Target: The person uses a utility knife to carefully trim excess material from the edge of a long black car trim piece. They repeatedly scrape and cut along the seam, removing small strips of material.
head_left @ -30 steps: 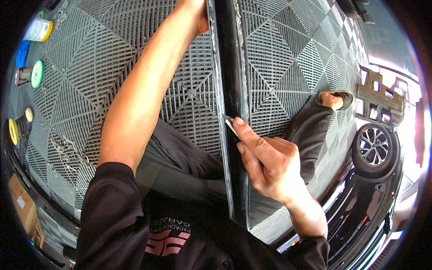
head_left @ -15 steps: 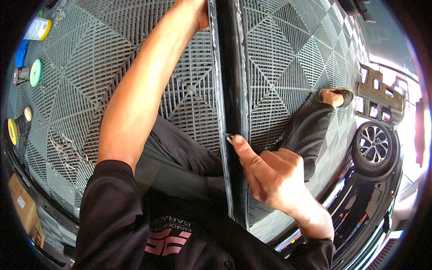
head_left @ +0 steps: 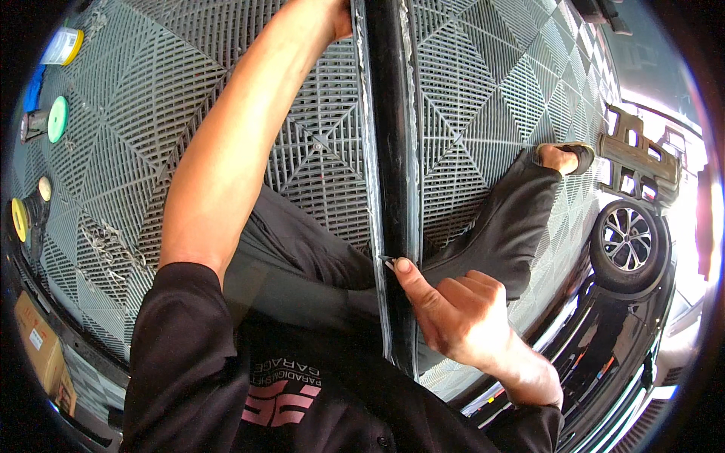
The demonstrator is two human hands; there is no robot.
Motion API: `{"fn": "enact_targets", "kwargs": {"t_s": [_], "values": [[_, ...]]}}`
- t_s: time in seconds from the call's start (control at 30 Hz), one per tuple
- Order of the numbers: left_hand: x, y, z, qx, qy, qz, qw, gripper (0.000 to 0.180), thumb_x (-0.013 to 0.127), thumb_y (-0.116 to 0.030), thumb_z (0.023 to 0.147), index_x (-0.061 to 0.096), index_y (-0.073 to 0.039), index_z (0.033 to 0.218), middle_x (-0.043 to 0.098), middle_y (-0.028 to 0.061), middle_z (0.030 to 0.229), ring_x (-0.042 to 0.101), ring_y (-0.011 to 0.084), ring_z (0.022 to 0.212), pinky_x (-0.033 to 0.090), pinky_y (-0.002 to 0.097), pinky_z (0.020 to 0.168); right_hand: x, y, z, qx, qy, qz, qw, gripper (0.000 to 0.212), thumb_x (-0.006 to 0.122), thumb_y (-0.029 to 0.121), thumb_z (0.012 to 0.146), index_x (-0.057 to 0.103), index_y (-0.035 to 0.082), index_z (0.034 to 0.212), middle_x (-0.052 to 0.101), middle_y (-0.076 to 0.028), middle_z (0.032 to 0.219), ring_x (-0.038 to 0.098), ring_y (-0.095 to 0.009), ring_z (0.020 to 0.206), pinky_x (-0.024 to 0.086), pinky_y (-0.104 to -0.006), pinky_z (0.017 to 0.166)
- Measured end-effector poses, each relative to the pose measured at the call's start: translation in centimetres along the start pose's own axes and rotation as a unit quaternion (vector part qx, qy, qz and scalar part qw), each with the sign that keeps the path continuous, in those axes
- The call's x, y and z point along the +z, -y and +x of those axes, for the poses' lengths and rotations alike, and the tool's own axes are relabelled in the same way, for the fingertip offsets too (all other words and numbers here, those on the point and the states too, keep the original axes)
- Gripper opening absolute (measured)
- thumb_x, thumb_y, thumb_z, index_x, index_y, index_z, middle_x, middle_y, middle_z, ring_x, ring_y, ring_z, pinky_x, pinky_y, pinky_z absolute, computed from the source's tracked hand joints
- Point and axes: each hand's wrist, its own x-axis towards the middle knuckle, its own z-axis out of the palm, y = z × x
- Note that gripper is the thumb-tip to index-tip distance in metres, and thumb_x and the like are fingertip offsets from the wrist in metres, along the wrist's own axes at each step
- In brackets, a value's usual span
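A long black trim strip with grey, ragged residue along both edges runs from the top of the view down to my lap. My right hand is closed, thumb forward, pinching a small dark pointed tool with a pale edge. Its tip meets the strip's left edge, in the lower part of the strip. At the top of the view my left hand lies against the strip's left side. Its fingers are hidden behind the strip and cut off by the picture's edge.
Grey slatted floor tiles surround my legs, with pale shreds at left. A yellow-rimmed tub, a green disc pad and a cardboard box stand at the left rim. At right are a car wheel and a brown plastic frame.
My right hand has drawn the small pointed tool down along the strip's left edge, toward my body. The left hand stays at the far end of the strip.
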Motion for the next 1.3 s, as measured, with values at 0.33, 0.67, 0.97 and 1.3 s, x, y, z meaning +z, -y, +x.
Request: {"fn": "enact_targets", "kwargs": {"t_s": [0.33,0.67,0.97,1.3], "values": [[-0.1,0.4,0.0,-0.005,0.004,0.002,1.000,0.033,0.045,-0.040,0.110,0.050,-0.015,0.131,0.056,0.0009,0.082,0.056,0.0126,0.053,0.053,0.0298,0.039,0.2,0.4,-1.5,0.001,0.031,0.020,0.999,0.064,0.074,0.007,0.073,0.066,0.002,0.136,0.035,0.003,0.056,0.037,-0.015,0.042,0.033,-0.0332,0.044],[-0.5,-0.2,0.2,0.008,-0.018,-0.010,1.000,0.030,0.047,-0.037,0.110,0.051,-0.019,0.134,0.057,0.0013,0.083,0.058,0.0125,0.055,0.055,0.0298,0.040,-1.6,-1.2,1.0,0.038,-0.055,0.102,0.993,0.058,0.073,-0.003,0.080,0.064,0.001,0.137,0.053,-0.004,0.057,0.048,-0.020,0.043,0.040,-0.0350,0.047],[-0.1,0.1,0.1,0.007,-0.012,0.010,1.000,0.029,0.046,-0.034,0.110,0.048,-0.019,0.134,0.057,0.0009,0.081,0.057,0.0127,0.052,0.052,0.0289,0.037,0.4,-2.1,4.0,0.044,-0.088,0.111,0.989,0.053,0.071,-0.004,0.085,0.064,0.000,0.138,0.051,-0.005,0.055,0.048,-0.021,0.043,0.041,-0.0355,0.048],[-0.9,0.0,0.3,0.020,0.010,0.000,1.000,0.026,0.046,-0.036,0.110,0.049,-0.019,0.130,0.055,0.0012,0.079,0.055,0.0130,0.050,0.051,0.0295,0.035,0.4,-2.0,3.4,0.013,-0.057,0.093,0.994,0.059,0.073,0.000,0.081,0.063,0.002,0.139,0.048,-0.003,0.054,0.047,-0.020,0.043,0.041,-0.0354,0.046]]}}
